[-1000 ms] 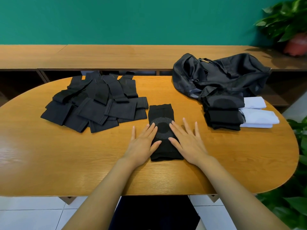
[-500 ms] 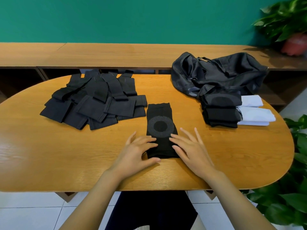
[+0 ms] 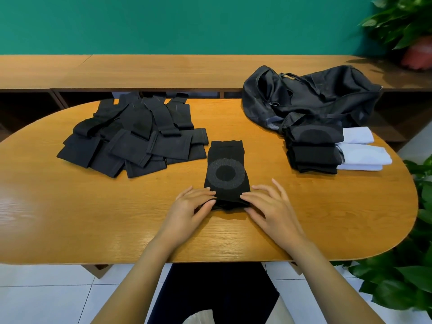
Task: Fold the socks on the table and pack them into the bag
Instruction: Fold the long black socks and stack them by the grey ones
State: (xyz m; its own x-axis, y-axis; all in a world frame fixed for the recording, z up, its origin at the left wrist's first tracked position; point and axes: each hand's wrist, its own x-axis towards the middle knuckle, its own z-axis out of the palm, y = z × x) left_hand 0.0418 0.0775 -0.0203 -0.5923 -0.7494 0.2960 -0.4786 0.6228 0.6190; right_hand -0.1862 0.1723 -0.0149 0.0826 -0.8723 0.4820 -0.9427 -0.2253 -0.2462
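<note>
— What have the hands got?
— The left hand (image 3: 190, 208) and right hand (image 3: 272, 208) each pinch the near hem of a knit black sock (image 3: 225, 170) marked with a grey ring, fingers curled on top.
— And the bag?
— The limp black bag (image 3: 311, 94) slumps well beyond the right hand, behind a folded stack (image 3: 313, 152).

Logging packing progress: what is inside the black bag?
Nothing can be seen inside: the black bag lies slumped and its dark folds hide the interior. A stack of folded black socks and folded white socks lie outside, in front of it.
</note>
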